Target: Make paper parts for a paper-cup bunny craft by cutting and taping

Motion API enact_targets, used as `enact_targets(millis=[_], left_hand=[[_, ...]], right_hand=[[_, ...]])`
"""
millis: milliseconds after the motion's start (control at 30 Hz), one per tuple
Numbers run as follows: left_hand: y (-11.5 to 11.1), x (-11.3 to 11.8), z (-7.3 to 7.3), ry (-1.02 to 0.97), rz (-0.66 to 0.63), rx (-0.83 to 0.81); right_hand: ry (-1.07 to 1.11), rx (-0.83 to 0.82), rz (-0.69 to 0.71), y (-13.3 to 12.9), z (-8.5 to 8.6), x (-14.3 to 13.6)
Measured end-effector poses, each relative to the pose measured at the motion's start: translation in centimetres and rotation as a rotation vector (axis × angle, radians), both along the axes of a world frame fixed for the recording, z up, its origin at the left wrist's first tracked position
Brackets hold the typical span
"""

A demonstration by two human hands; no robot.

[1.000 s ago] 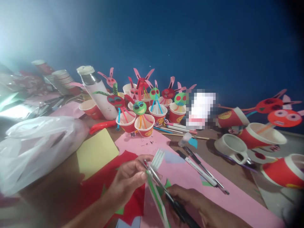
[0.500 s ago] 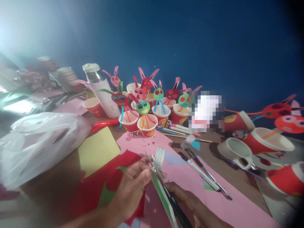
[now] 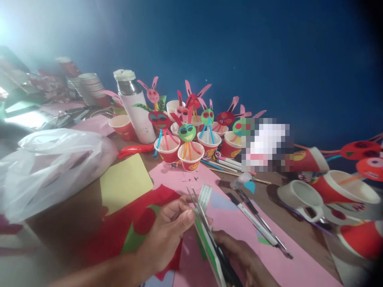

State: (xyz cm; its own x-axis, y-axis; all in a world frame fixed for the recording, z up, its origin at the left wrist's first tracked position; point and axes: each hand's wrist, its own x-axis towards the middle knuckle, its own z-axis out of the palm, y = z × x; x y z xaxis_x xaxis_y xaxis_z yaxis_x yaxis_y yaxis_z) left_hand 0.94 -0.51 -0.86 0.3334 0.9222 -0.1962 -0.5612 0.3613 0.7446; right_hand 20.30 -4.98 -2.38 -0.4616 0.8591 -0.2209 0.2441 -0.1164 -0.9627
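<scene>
Between the fingertips of my left hand [image 3: 169,229] is a long, narrow paper strip [image 3: 210,250], white with a green edge. My right hand [image 3: 239,251] is closed around scissors [image 3: 227,261] with a dark handle, though part of the grip is hidden. The thin metal blades point away from me and lie along the strip, close to my left fingertips. Just beyond them a curled white band with print [image 3: 205,196] shows; whether it touches the blades I cannot tell. A green scrap [image 3: 201,248] appears beneath the strip, over the pink sheet [image 3: 251,261].
Red paper [image 3: 119,235] and a yellow sheet [image 3: 127,179] lie left, beside a white plastic bag [image 3: 56,167]. Several paper cups with puppet faces, including a green face [image 3: 187,132], stand ahead near a flask [image 3: 137,115]. Pens [image 3: 254,221] and a mug [image 3: 299,197] are right.
The view has shifted slightly, so most things sit further right. A green scrap now shows under the strip. Both hands keep their hold.
</scene>
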Motion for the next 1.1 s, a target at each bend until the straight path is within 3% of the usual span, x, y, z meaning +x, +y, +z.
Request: enact_targets(millis=[267,533,633,733,900,1000,1100], left_hand=[[0.3,0.0,0.0,0.029,-0.021,0.022],[0.1,-0.3,-0.2,0.054,-0.028,-0.032],[0.1,-0.6,-0.5,0.088,0.007,-0.026],[0.2,-0.9,-0.5,0.117,-0.028,0.019],[0.6,-1.3,0.1,0.116,-0.045,0.086],[0.9,-1.4,0.4,0.123,0.004,0.064],[1.1,-1.7,0.4,0.132,0.052,0.035]], right_hand=[[0.024,-0.033,-0.028,0.4,1.3,-1.0],[0.173,-0.086,-0.064,0.7,0.9,-1.3],[0.095,-0.09,-0.099,1.4,1.6,-0.6],[-0.128,-0.058,-0.05,2.2,3.1,0.4],[-0.567,0.357,-0.135,2.6,4.7,2.6],[-0.798,0.67,-0.195,2.8,4.6,3.9],[-0.974,0.858,-0.194,3.2,4.1,4.6]])
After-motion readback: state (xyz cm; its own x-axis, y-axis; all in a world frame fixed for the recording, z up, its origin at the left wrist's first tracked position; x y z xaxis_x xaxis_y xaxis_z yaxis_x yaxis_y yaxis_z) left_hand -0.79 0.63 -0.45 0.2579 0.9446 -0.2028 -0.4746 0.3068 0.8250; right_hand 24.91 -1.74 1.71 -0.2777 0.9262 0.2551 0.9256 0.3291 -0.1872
